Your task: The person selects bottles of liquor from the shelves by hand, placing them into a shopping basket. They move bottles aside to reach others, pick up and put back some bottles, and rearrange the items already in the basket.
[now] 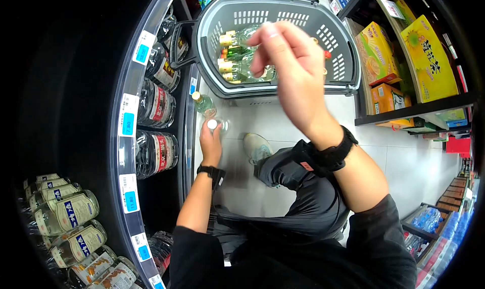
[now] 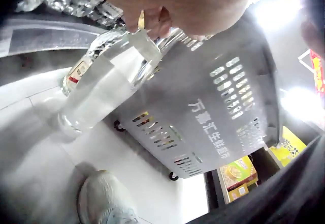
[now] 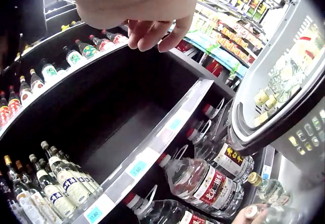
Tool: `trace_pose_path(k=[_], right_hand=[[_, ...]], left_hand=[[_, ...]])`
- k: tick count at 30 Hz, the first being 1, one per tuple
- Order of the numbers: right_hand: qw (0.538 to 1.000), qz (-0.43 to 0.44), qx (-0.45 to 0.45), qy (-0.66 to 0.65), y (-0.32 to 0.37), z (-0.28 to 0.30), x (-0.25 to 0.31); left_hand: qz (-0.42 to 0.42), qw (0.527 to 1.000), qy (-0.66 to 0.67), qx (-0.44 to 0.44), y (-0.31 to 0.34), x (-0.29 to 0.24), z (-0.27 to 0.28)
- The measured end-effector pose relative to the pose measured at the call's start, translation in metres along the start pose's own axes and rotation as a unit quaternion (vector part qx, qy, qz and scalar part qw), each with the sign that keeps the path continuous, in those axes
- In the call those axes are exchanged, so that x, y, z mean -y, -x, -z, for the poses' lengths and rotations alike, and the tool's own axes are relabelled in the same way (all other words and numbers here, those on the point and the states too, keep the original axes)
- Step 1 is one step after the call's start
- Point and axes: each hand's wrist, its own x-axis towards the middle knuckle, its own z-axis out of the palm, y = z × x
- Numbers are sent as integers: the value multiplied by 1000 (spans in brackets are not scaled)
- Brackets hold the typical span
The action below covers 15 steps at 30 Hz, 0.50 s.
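Note:
My left hand (image 1: 210,146) grips a clear glass bottle (image 2: 109,81) by its neck, just under the white cap. Beside it on the floor stands a greenish clear bottle (image 1: 205,106) with a gold cap, close to the shelf base. My right hand (image 1: 295,69) is raised over the grey shopping basket (image 1: 273,5), fingers loosely bent and nothing in them. Inside the basket lie several glass bottles (image 1: 237,67) with yellowish caps, partly hidden by the right hand in the head view.
Large plastic jugs (image 1: 159,104) line the low shelf at the left, behind a price-tag edge (image 1: 129,122). Labelled bottles (image 3: 63,175) stand on the shelf above. At the right a rack holds yellow boxes (image 1: 429,59). My shoe (image 1: 257,146) rests on the tiled floor near the basket.

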Motion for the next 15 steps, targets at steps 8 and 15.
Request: trace_pose_path(k=[8,15], right_hand=[[964,-27,221,148,16,-23,4],[909,29,383,161,36,-42,7]], left_hand=[[-16,977,202,-66,72,-95,64],[-104,938,295,-149,117,-190,134]])
